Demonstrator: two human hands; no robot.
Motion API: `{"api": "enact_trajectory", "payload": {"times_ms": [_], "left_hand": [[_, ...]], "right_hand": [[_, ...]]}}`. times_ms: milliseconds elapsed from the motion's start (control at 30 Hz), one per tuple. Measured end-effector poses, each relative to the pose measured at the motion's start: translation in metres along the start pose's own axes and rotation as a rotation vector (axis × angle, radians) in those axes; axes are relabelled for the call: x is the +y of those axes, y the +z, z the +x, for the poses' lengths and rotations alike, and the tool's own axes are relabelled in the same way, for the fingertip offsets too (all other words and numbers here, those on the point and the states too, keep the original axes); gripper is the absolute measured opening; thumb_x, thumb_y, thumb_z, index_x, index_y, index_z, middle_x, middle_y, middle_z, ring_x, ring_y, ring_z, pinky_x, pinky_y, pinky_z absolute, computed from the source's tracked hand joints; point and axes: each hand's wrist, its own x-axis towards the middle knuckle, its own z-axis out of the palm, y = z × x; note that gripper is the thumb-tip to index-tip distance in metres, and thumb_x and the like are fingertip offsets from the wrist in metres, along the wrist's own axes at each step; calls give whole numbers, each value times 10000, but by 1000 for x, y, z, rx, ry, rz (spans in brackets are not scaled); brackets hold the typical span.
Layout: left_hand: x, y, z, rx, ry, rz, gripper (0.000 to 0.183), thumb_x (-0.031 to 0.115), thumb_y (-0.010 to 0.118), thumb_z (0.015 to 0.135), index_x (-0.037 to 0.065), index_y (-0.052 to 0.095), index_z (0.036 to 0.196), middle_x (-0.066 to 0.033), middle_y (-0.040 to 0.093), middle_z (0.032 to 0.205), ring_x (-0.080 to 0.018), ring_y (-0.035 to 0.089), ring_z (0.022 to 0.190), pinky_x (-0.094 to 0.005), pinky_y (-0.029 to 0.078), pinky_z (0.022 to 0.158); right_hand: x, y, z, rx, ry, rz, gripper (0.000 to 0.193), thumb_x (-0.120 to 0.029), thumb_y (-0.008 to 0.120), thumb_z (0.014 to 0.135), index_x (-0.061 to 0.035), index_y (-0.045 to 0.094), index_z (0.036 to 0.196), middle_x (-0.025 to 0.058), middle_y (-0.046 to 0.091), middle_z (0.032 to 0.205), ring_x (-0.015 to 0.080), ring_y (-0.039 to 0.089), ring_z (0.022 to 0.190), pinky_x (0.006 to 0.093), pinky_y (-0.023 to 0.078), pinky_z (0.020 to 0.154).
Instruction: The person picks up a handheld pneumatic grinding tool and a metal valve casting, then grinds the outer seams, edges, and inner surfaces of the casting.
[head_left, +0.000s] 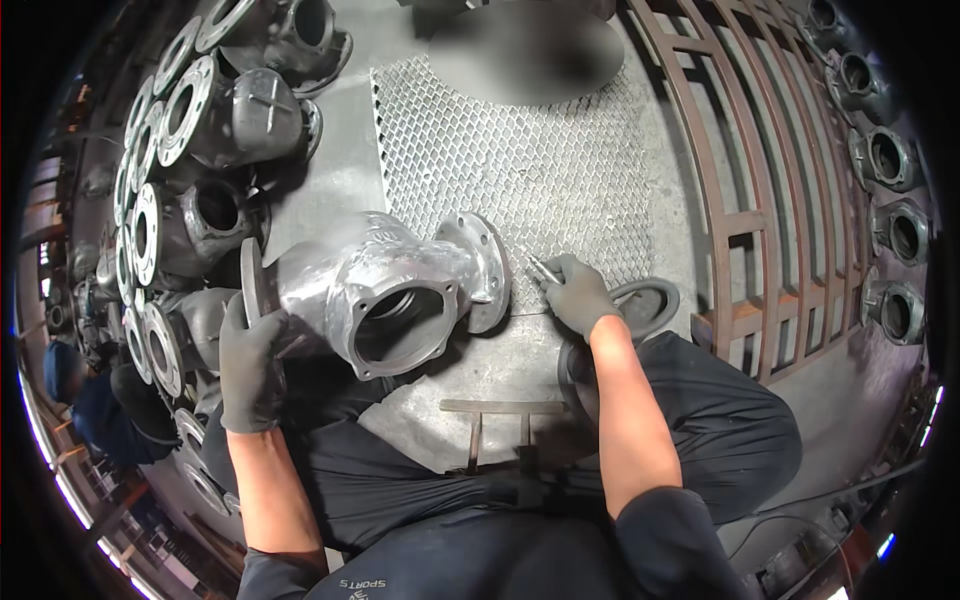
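A grey cast-metal valve body point(375, 265) lies in front of me, with a round flange at each end and a wide opening facing me. My left hand point(252, 365), in a dark grey glove, is closed around the rim of its left flange. To the right of the other flange, my gloved right hand point(582, 297) pinches a slim, pen-like metal tool point(543, 268). The tool's tip points up and left, apart from the casting. A thick dark hose point(655, 300) loops beside the right hand; whether it joins the tool is hidden.
Similar castings point(265, 115) are stacked on the left, and more point(888, 155) line the far right. Diamond-pattern metal mesh point(480, 150) lies ahead, below a blurred grey disc point(530, 55). A rusty steel frame point(750, 180) stands right. Another person point(100, 405) is at far left.
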Motion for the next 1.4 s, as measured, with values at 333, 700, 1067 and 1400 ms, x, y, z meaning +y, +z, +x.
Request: {"api": "enact_trajectory", "payload": {"times_ms": [333, 700, 1067, 1400], "left_hand": [[17, 15, -2, 33, -123, -86, 449, 214, 785, 955, -49, 590, 1261, -120, 644, 1074, -211, 702, 914, -362, 628, 735], [20, 29, -13, 75, -71, -98, 307, 188, 737, 997, -21, 639, 1198, -73, 637, 1007, -180, 697, 815, -343, 620, 676], [11, 27, -31, 91, -46, 39, 474, 234, 774, 975, -43, 596, 1317, -93, 673, 1087, -143, 652, 927, -322, 565, 791], [-5, 25, -39, 29, 43, 10, 597, 145, 757, 968, -92, 528, 1466, -119, 685, 1224, -155, 664, 1028, -310, 561, 907]], "right_hand": [[-76, 63, -65, -129, 145, 589, 391, -149, 546, 1120, -3, 546, 1483, 162, 727, 1121, 249, 796, 842, 374, 619, 618], [-81, 66, -57, -139, 179, 573, 228, -127, 524, 1112, 27, 553, 1278, 204, 744, 1113, 315, 820, 843, 410, 622, 580], [-84, 9, -4, -239, -117, -433, 335, -152, 636, 971, 9, 755, 1240, 264, 789, 1135, 404, 784, 1021, 469, 609, 902], [-146, -10, 9, -539, -122, -916, 280, -46, 657, 880, 15, 825, 1096, 225, 811, 1138, 362, 800, 1057, 449, 632, 891]]}}
